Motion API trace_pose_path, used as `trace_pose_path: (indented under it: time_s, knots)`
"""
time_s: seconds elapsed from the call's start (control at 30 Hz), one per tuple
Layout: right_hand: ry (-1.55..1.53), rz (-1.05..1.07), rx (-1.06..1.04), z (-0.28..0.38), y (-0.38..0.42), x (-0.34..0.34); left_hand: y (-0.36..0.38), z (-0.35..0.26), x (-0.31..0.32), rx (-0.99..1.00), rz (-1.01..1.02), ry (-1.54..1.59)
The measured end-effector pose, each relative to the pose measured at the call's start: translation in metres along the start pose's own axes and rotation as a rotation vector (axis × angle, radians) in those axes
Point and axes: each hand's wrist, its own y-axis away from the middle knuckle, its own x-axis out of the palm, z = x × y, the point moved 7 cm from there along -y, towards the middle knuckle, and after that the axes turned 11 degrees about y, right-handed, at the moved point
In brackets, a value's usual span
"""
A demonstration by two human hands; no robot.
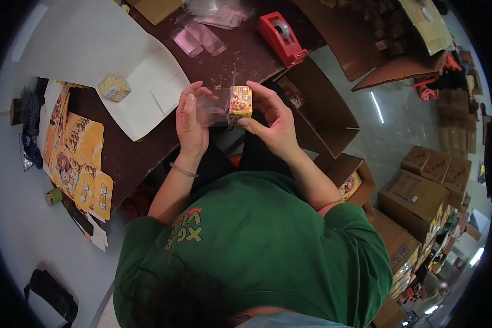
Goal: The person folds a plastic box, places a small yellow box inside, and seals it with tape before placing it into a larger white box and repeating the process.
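Observation:
A small yellow printed box [241, 101] is pinched between the thumb and fingers of my right hand [273, 116]. Toward my left hand [193, 118] stretches a clear plastic bag [215, 107], its film reaching the box's left side. My left thumb and fingers grip the bag's far end. Both hands are raised in front of my lap, near the table edge. Another small yellow box [115, 88] sits on the white open carton [147, 82] to the left.
A red tape dispenser [282, 39] and pink-tinted clear bags [198, 39] lie on the dark table [232, 64]. Flat yellow printed cartons [74, 158] spread at left. An open cardboard box [325, 106] stands right of my hands; stacked brown cartons [413, 191] are further right.

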Motion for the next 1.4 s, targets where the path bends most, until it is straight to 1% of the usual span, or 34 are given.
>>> trace_pose_path:
  time_s: [0.03, 0.07, 0.13, 0.27, 0.37, 0.43, 0.5, 0.53, 0.57, 0.6, 0.67, 0.7, 0.73, 0.8, 0.9, 1.0, 1.07, 1.1, 1.17, 1.2, 1.23, 1.27, 1.3, 1.33, 1.37, 1.4]
  knots:
    - [0.024, 0.052, -0.018, 0.0, 0.0, 0.0, 0.0, -0.002, -0.004, -0.018, 0.013, -0.012]
    - [0.105, 0.087, 0.02, -0.003, 0.0, -0.003, 0.0, -0.005, -0.008, -0.038, 0.029, -0.025]
    - [0.128, 0.097, 0.013, -0.005, 0.001, -0.004, -0.003, -0.008, -0.012, -0.074, 0.068, -0.049]
    - [0.259, 0.188, 0.056, -0.008, 0.004, -0.001, -0.001, -0.008, -0.017, -0.045, 0.11, -0.164]
    - [0.306, 0.178, 0.001, -0.002, 0.005, -0.003, 0.0, -0.009, -0.015, -0.023, 0.119, -0.194]
    - [0.296, -0.006, -0.067, 0.005, 0.007, -0.008, 0.001, -0.013, -0.009, -0.041, 0.107, -0.179]
    - [0.153, -0.107, -0.032, -0.001, 0.015, -0.012, 0.001, -0.008, -0.014, -0.054, 0.099, -0.216]
    - [0.152, -0.064, -0.054, -0.007, 0.021, -0.01, 0.002, -0.006, -0.016, -0.06, 0.093, -0.234]
    - [0.15, -0.021, -0.075, -0.01, 0.025, -0.008, 0.003, -0.004, -0.017, -0.072, 0.079, -0.189]
    - [0.074, -0.055, -0.004, -0.012, 0.025, -0.009, 0.004, -0.002, -0.015, -0.096, 0.076, -0.188]
    - [0.223, 0.034, -0.055, -0.003, 0.022, -0.013, 0.011, 0.004, -0.014, -0.155, 0.069, -0.182]
    - [0.297, 0.082, -0.084, 0.003, 0.019, -0.013, 0.015, 0.008, -0.013, -0.249, 0.069, -0.131]
    - [0.286, 0.119, -0.022, 0.005, 0.019, -0.009, 0.017, 0.007, -0.016, -0.251, 0.07, -0.142]
    - [0.382, 0.142, -0.061, 0.012, 0.015, -0.005, 0.018, 0.007, -0.023, -0.257, 0.079, -0.164]
    - [0.471, 0.12, -0.073, 0.007, 0.012, -0.007, 0.022, 0.006, -0.025, -0.178, 0.067, -0.284]
    - [0.495, 0.08, -0.047, -0.001, 0.01, -0.007, 0.027, 0.0, -0.02, -0.091, 0.019, -0.312]
    - [0.499, 0.061, -0.062, -0.003, 0.009, -0.006, 0.026, -0.002, -0.022, -0.023, 0.049, -0.398]
    - [0.449, 0.126, -0.019, -0.006, 0.01, -0.005, 0.024, -0.004, -0.023, 0.013, 0.064, -0.441]
    - [0.342, 0.259, 0.065, -0.009, 0.011, -0.004, 0.022, -0.005, -0.028, -0.037, 0.022, -0.353]
    - [0.282, 0.273, 0.043, -0.008, 0.013, -0.003, 0.02, -0.006, -0.031, -0.059, 0.0, -0.31]
    - [0.223, 0.287, 0.02, -0.008, 0.016, -0.002, 0.016, -0.011, -0.031, 0.034, 0.042, -0.407]
    - [0.166, 0.302, -0.002, -0.006, 0.018, -0.002, 0.016, -0.01, -0.029, 0.035, 0.063, -0.416]
    - [0.232, 0.443, 0.064, -0.007, 0.021, 0.001, 0.018, -0.006, -0.024, 0.035, 0.082, -0.421]
    - [0.219, 0.492, 0.063, -0.005, 0.021, 0.006, 0.022, -0.001, -0.019, 0.03, 0.1, -0.427]
    - [0.204, 0.54, 0.062, -0.003, 0.021, 0.016, 0.029, 0.009, -0.01, -0.02, 0.156, -0.373]
    - [0.188, 0.589, 0.058, -0.002, 0.021, 0.022, 0.034, 0.013, -0.005, -0.011, 0.223, -0.465]
